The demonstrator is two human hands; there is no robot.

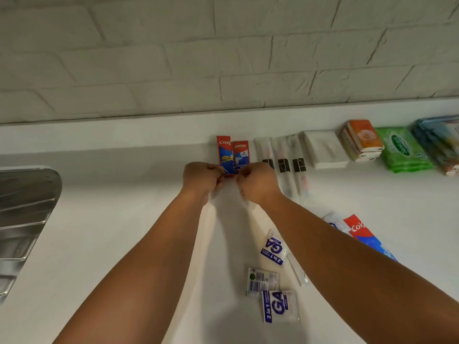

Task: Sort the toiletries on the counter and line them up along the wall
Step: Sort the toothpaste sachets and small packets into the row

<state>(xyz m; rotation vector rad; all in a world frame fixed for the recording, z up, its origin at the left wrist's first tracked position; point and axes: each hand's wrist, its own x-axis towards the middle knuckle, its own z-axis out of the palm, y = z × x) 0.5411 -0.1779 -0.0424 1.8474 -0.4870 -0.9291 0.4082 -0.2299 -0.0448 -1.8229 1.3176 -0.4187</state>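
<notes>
Most of the sorting looks done: along the far wall [223, 58] runs a row of wrapped toothbrushes [283, 160], white packs [323, 148], orange tissue packs [362, 140] and green wipes [403, 150]. At its left end, both hands, left hand [202, 178] and right hand [257, 182], are closed in a pinch on the near edges of two toothpaste sachets [233, 156], squaring them up. Loose shampoo sachets [273, 276] and another toothpaste sachet [365, 234] lie on the near bench [124, 194], unsorted.

The worktop [124, 244] lies bare left of the toothpaste boxes [233, 156], up to the sink [24, 219]. To the right the wall [223, 58] strip is packed with toothbrushes [283, 160], tissues [362, 140] and wipes [402, 150]. Sachets [275, 276] scatter the near right.
</notes>
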